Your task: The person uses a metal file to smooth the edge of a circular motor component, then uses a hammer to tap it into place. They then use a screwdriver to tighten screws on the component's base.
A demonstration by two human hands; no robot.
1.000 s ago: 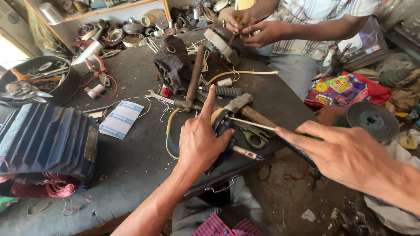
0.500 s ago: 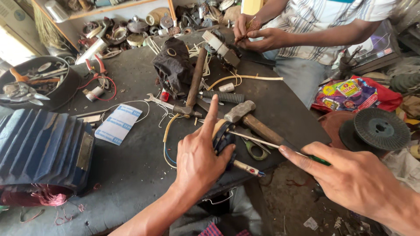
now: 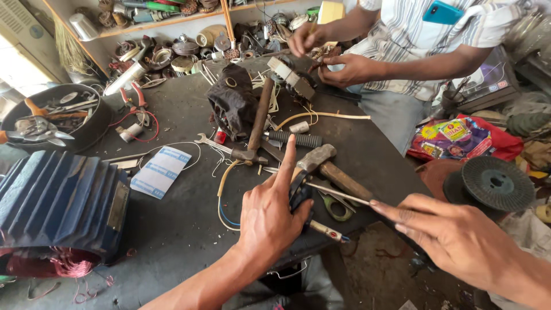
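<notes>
Here the left hand (image 3: 270, 221) rests at the near edge of the dark worktop (image 3: 172, 229), forefinger stretched out toward the far side, the other fingers closed around a small black part (image 3: 299, 194). The right hand (image 3: 453, 235) comes in from the right, fingers pinched together on a thin metal rod (image 3: 338, 194) whose tip points left and reaches the black part. Just beyond the rod lies a hammer (image 3: 330, 166), head to the left, wooden handle running to the near right. Green-handled scissors (image 3: 336, 208) lie partly under the rod. A second hammer (image 3: 255, 132) lies farther off, its handle leaning against a black motor part (image 3: 232, 103). A spanner (image 3: 212, 143) lies left of it. White paper packets (image 3: 160, 169) lie on the left of the worktop, beside a blue ribbed motor housing (image 3: 57, 204). A round tray of pliers (image 3: 51, 117) stands at the far left. Another person's hands (image 3: 333, 54) work on a small piece at the far side.
</notes>
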